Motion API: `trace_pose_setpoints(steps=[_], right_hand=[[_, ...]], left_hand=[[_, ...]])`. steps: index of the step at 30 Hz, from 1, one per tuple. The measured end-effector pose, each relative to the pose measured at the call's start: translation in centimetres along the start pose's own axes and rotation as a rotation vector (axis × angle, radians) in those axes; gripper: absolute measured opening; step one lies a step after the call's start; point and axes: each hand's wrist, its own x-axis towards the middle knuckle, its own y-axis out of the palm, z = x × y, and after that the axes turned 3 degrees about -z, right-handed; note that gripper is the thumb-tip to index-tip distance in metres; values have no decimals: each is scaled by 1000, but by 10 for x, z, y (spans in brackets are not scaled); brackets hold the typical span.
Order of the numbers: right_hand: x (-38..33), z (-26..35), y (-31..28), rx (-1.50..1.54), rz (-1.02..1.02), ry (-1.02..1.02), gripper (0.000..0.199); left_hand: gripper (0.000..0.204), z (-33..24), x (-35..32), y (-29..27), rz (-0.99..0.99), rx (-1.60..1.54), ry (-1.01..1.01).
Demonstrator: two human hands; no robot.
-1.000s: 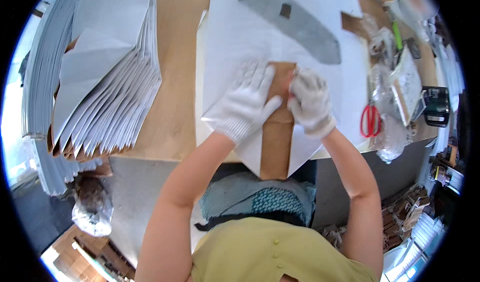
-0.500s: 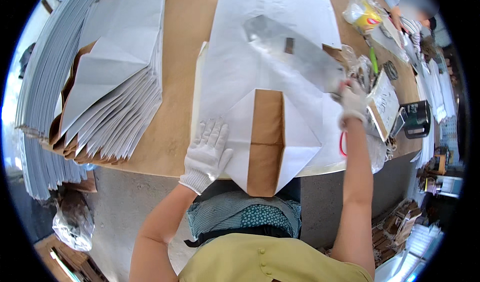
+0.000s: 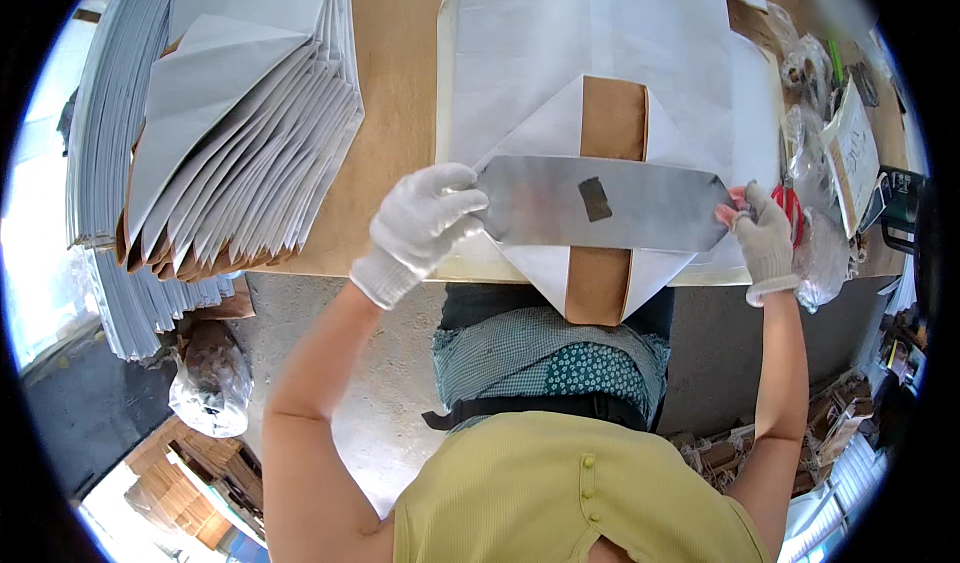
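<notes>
A flat grey metal plate (image 3: 665,206) with clipped corners and a dark patch lies level across a white paper bag (image 3: 545,123), over the brown strip in its opened end. My left hand (image 3: 418,228), in a white glove, pinches the plate's left end. At the other end, my right hand (image 3: 762,240), its glove leaving the fingertips bare, grips the plate. The plate covers the middle of the brown strip. Whether it rests on the paper or hangs just above cannot be made out.
Folded white paper bags with brown inner faces (image 3: 245,153) fan out on the table's left. Red-handled scissors (image 3: 790,208), clear plastic wrapping (image 3: 822,253) and a white box-like item (image 3: 848,153) lie at the right. A plastic bag (image 3: 210,393) stands on the floor below.
The plate has come from the upper right, down and across the bag, and turned level. My left hand has left the paper and taken the plate's left end. The view has shifted.
</notes>
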Motion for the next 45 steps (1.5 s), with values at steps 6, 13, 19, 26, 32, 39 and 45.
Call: trace_pose_setpoints(steps=[6, 13, 19, 26, 32, 39, 45], right_hand=[[11, 1, 20, -273, -21, -90, 22], [34, 14, 12, -846, 34, -556, 31], [73, 45, 45, -878, 117, -470, 29], [75, 22, 14, -556, 518, -163, 36], [7, 8, 13, -597, 240, -637, 41], [23, 4, 34, -649, 291, -581, 46], [35, 13, 48, -915, 21, -676, 78]], left_hand=[[27, 21, 15, -5, 20, 10, 190], [32, 6, 26, 5, 94, 228, 296], [42, -50, 46, 63, 131, 368, 358], [25, -46, 60, 80, 194, 285, 288], [18, -33, 54, 88, -38, -24, 163], [28, -58, 54, 97, -11, 90, -266], [52, -55, 101, 86, -267, 226, -353]])
